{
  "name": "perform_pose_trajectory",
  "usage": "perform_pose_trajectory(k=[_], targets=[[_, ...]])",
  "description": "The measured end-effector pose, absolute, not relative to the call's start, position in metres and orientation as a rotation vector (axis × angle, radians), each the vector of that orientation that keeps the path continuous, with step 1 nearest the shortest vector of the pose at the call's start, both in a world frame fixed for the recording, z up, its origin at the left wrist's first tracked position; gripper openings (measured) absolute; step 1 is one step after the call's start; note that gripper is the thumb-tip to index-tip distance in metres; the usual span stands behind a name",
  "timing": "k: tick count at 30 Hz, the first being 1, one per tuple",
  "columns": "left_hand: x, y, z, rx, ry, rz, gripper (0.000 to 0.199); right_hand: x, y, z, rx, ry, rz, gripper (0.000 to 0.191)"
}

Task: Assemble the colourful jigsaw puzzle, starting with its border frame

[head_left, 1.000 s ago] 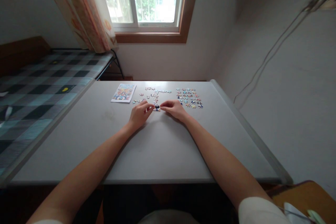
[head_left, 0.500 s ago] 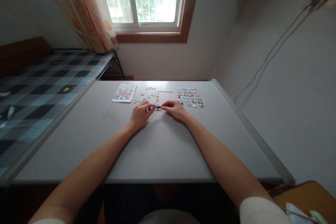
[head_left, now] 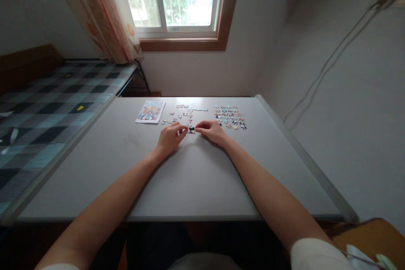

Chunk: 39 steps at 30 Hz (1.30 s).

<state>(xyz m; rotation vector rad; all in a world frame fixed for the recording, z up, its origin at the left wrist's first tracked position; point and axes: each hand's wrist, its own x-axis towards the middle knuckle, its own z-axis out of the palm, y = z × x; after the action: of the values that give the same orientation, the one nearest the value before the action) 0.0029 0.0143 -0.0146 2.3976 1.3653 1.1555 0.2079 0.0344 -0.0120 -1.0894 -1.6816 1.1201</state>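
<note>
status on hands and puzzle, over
Left hand and right hand at dark puzzle piece, grip unclear. Puzzle strip beyond. Loose pieces off both sides.

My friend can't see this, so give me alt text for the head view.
A left hand and right hand hold their fingertips at a dark puzzle piece on a grey table. More pieces lie beyond, with a card at left and a window behind.

The desk (head_left: 190, 181) has 1 daylit window (head_left: 175, 2) beyond its far edge, a bed (head_left: 57, 101) by its left, a wall (head_left: 351, 118) by its right.
</note>
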Motion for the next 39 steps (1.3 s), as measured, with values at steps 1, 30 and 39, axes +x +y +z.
perform_pose_trajectory(k=[1, 30, 39], targets=[[0.003, 0.014, -0.015, 2.399, 1.367, 1.147, 0.017, 0.208, 0.034, -0.012, -1.088, -1.685, 1.120, 0.023], [0.006, 0.008, -0.007, 2.393, 1.623, 0.809, 0.026, 0.206, 0.035, -0.012, -1.134, -1.551, 1.077, 0.023], [0.010, 0.001, 0.002, 2.450, 1.761, 0.473, 0.032, 0.205, 0.036, -0.018, -1.230, -1.702, 0.791, 0.021]])
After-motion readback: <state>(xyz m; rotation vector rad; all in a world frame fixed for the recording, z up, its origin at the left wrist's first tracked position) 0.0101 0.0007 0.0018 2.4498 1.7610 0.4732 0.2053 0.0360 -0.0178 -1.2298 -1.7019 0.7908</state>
